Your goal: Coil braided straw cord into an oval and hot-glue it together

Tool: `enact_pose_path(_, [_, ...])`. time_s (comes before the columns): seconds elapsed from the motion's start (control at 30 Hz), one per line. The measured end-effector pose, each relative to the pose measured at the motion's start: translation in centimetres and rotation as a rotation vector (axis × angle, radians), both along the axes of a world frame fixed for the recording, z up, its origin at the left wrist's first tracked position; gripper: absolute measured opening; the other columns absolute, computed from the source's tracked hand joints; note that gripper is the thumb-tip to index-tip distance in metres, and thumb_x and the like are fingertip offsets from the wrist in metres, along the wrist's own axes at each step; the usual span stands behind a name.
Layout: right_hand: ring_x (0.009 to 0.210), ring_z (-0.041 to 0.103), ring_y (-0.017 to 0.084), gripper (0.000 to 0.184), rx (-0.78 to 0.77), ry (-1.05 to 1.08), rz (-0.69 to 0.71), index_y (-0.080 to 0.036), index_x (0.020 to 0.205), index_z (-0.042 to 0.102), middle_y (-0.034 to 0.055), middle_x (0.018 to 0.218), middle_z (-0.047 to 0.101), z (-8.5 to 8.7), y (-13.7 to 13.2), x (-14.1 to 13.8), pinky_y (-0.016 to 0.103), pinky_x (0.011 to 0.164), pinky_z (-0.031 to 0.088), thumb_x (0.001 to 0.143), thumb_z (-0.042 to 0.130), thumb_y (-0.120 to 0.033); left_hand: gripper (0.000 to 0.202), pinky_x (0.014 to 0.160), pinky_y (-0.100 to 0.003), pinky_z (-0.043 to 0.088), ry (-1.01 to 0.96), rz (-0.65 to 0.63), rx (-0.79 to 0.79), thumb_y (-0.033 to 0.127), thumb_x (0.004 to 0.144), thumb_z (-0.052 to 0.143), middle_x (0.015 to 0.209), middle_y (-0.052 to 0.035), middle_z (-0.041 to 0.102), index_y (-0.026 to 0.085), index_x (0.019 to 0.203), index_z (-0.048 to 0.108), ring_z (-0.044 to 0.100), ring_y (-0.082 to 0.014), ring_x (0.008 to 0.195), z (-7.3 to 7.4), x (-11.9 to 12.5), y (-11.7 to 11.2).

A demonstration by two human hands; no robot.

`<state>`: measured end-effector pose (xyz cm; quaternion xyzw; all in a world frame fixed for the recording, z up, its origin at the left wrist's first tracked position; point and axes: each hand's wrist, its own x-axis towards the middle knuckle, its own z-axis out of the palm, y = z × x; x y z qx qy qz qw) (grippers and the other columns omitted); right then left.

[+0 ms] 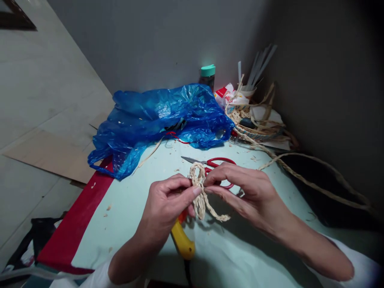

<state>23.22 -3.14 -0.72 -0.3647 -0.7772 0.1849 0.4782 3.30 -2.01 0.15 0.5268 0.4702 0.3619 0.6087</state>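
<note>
Both my hands pinch a small looped piece of braided straw cord point(199, 188) above a pale green table point(132, 200). My left hand point(168, 204) grips its left side with thumb and fingers closed. My right hand point(240, 188) pinches the right side of the loop. The cord's loose ends hang down between my hands. Red-handled scissors point(214, 163) lie on the table just behind the cord, partly hidden by my right hand. A yellow-handled tool point(183, 242) lies under my left wrist.
A crumpled blue plastic bag point(156, 116) covers the table's back left. A teal-capped bottle point(207, 76) stands by the wall. Coils of braided straw point(255, 124) and a cup of strips fill the back right corner. A long braid point(315, 184) trails off the right edge. Red table border point(75, 228) at left.
</note>
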Motion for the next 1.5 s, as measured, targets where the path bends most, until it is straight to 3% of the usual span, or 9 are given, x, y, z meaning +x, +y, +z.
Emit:
enact_pose_path(0.13, [0.085,0.064,0.013,0.012,0.108,0.012,0.006,-0.013,0.104,0.066,0.0039,0.093,0.072,0.0,-0.1,-0.3,0.027,0.083,0.052,0.094,0.066,-0.006,0.022,0.049,-0.021,0.044,-0.033,0.027,-0.043,0.034,0.083,0.078,0.059,0.0016,0.06,0.015,0.075,0.072,0.058,-0.0096,0.049,0.0,0.2,0.2])
enact_pose_path(0.3, [0.097,0.066,0.015,0.022,0.12,-0.019,0.019,-0.01,0.115,0.066,0.0072,0.106,0.074,0.0,-0.3,-0.5,0.032,0.097,0.05,0.093,0.069,-0.01,0.021,0.051,-0.02,0.047,-0.153,0.072,-0.124,0.032,0.08,0.08,0.057,0.0009,0.062,0.014,0.075,0.072,0.059,-0.0096,0.049,0.2,0.3,0.6])
enact_pose_path(0.53, [0.11,0.063,0.015,0.031,0.11,-0.021,0.003,-0.011,0.122,0.064,0.0103,0.12,0.068,-0.2,-0.8,-0.8,0.029,0.097,0.052,0.093,0.071,-0.015,0.022,0.05,-0.017,0.045,-0.298,0.137,-0.187,0.028,0.071,0.086,0.054,0.002,0.06,0.012,0.066,0.071,0.055,-0.0063,0.047,0.5,0.5,0.8])
enact_pose_path(0.67, [0.115,0.059,0.015,0.037,0.098,-0.014,0.013,-0.014,0.13,0.061,0.0096,0.125,0.063,-0.6,-1.0,-1.2,0.031,0.099,0.051,0.093,0.066,-0.008,0.025,0.043,-0.015,0.04,-0.35,0.142,-0.208,0.027,0.072,0.086,0.053,0.0033,0.059,0.012,0.062,0.069,0.049,-0.0032,0.04,0.5,0.5,0.7])
enact_pose_path(0.9, [0.102,0.059,0.01,0.044,0.066,-0.032,-0.005,-0.017,0.135,0.059,0.005,0.112,0.063,-0.7,-1.2,-1.3,0.022,0.086,0.05,0.094,0.059,-0.001,0.024,0.043,-0.017,0.042,-0.311,0.113,-0.163,0.029,0.08,0.08,0.053,0.0026,0.058,0.012,0.067,0.068,0.051,-0.0056,0.04,0.1,0.4,0.6])
enact_pose_path(1.13, [0.098,0.063,0.014,0.033,0.133,-0.044,-0.091,-0.013,0.123,0.064,0.0067,0.105,0.069,-0.2,-1.2,-1.1,0.032,0.093,0.051,0.092,0.06,-0.001,0.029,0.041,-0.018,0.036,-0.311,0.094,-0.195,0.032,0.08,0.079,0.055,0.004,0.052,0.014,0.065,0.062,0.046,-0.0057,0.042,0.0,0.4,0.7])
enact_pose_path(1.3, [0.094,0.063,0.018,0.034,0.158,-0.055,-0.133,-0.015,0.122,0.064,0.0079,0.104,0.071,0.4,-0.9,-0.7,0.037,0.085,0.05,0.092,0.06,0.0,0.025,0.044,-0.013,0.032,-0.386,0.023,-0.339,0.031,0.076,0.084,0.058,0.0027,0.05,0.009,0.074,0.072,0.039,-0.003,0.048,0.4,0.1,1.3])
enact_pose_path(1.5, [0.088,0.064,0.019,0.034,0.271,-0.109,-0.291,-0.021,0.12,0.064,0.0062,0.101,0.072,0.6,-0.3,0.0,0.038,0.079,0.049,0.091,0.063,-0.001,0.028,0.044,-0.013,0.027,-0.424,-0.049,-0.414,0.033,0.075,0.086,0.052,0.0055,0.04,0.009,0.072,0.073,0.028,-0.0029,0.047,1.0,-0.3,1.5])
